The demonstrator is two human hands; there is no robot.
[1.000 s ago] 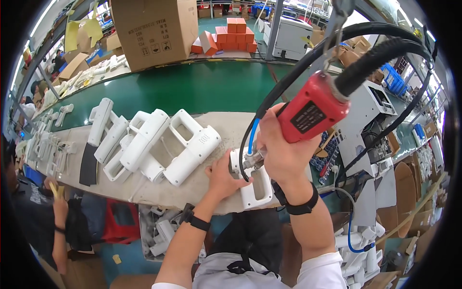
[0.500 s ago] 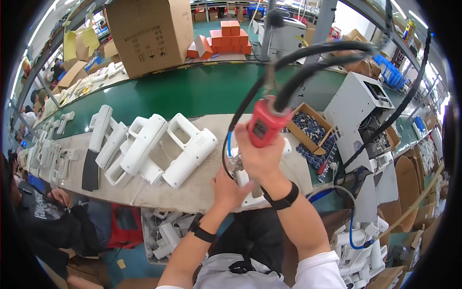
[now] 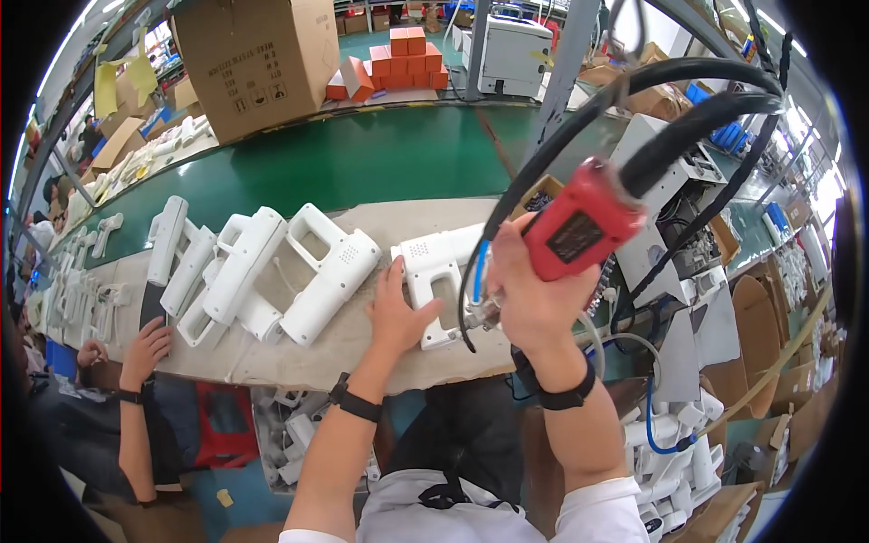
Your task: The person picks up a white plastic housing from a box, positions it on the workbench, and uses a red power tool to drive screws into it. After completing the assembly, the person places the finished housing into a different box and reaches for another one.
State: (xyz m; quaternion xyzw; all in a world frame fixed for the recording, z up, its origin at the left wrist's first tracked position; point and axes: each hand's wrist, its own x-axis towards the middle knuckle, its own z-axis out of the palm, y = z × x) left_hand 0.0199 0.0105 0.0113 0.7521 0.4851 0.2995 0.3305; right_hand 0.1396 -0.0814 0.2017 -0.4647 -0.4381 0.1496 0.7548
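Plastic housing (image 3: 441,276), white and matte, lies flat on the desk (image 3: 362,348) right in front of me, its handle loop facing my body and a patch of small perforations near its upper end. My left hand (image 3: 396,312) rests on it with the fingers spread and pressed against its left edge; it is not wrapped around anything, and I judge it is there to keep the light shell from sliding or turning under the tool.

My right hand (image 3: 534,294) is clenched around a powered screwdriver (image 3: 579,226) with a glossy red body. Its metal nose points down toward the housing's lower right edge, just beside my left thumb; whether the tip is touching the plastic I cannot tell. Thick black hoses (image 3: 688,81) and a thin blue tube (image 3: 480,262) rise from the tool toward something overhead, so the weight seems carried from above and my grip mostly steers it.

To the left, more white housings (image 3: 321,267) of the same rounded, hollow-handled shape lie side by side on the beige mat that covers the desk, overlapping loosely like a queue of parts. Behind them runs a smooth green conveyor belt (image 3: 380,158), with a big brown cardboard box (image 3: 258,59) and a stack of small orange boxes (image 3: 398,59) beyond. A co-worker's hand (image 3: 149,348) rests at the desk's near edge, well apart from mine. Below the desk a bin of white parts (image 3: 290,434) sits by my knees.
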